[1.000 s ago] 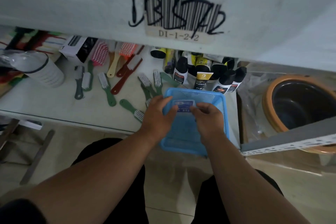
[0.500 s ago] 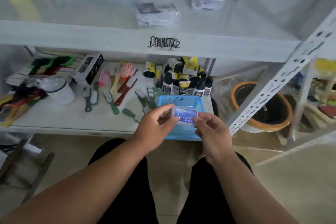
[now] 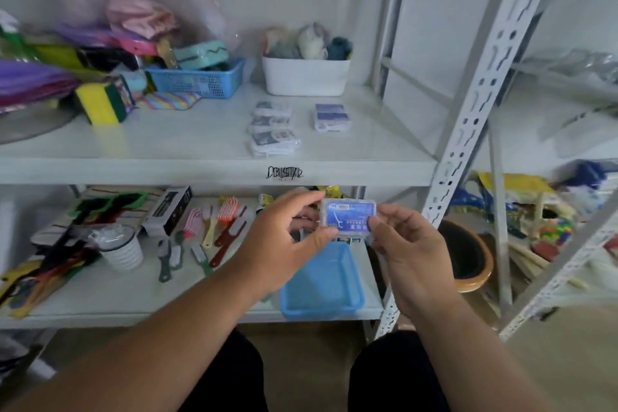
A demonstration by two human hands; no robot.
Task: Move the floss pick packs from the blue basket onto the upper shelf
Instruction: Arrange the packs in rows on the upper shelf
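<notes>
**A:** Clear plastic floss pick pack (image 3: 347, 218) with a blue label, held up in front of the lower shelf (image 3: 110, 298), just below the front edge of the upper shelf (image 3: 133, 144). Both hands on it.

**B:** Grip?

**A:** Left hand (image 3: 281, 244) pinches the pack's 9 o'clock end, thumb under, fingers over the top edge. Right hand (image 3: 406, 254) pinches the 3 o'clock end with its fingertips. Label faces the camera, pack roughly level.

**B:** Basket?

**A:** Blue basket (image 3: 322, 281) sits at 6 o'clock from the pack, at the right front of the lower shelf. What shows of its inside is bare; part is hidden by the left hand.

**B:** Upper shelf?

**A:** Row of floss pick packs (image 3: 272, 129) at 12 o'clock from the held one, running front to back. A second, smaller stack (image 3: 332, 116) just at 3 o'clock of that row, apart from it. White bin (image 3: 306, 77) behind both, another blue basket (image 3: 197, 78) at its 9 o'clock.

**B:** Lower shelf clutter?

**A:** Brushes and combs (image 3: 214, 234) at 9 o'clock of the hands; bottles behind the pack mostly hidden.
</notes>
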